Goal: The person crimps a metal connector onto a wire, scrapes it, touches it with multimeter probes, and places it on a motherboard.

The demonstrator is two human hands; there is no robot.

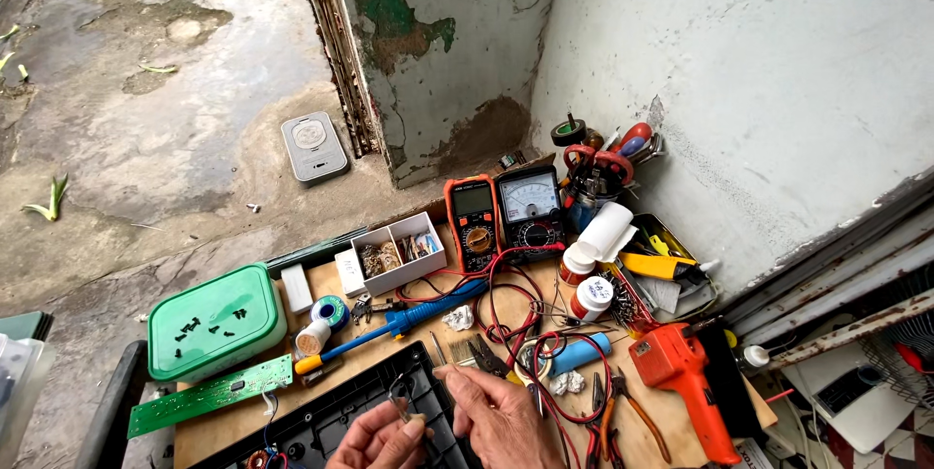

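A small metal part is pinched between the fingertips of the left hand, directly above the black plastic housing lying open at the near edge of the board; the right hand is closed around the same part from the other side, though what exactly it grips cannot be told. The housing is judged already opened and stripped; 1 green circuit board lies beside it at the near left corner, and removed screws are collected on the green lid just beyond. Reassembly is judged not begun. A blue-handled soldering iron lies mid-board; 2 multimeters stand at the far edge; an orange glue gun rests near the right edge.
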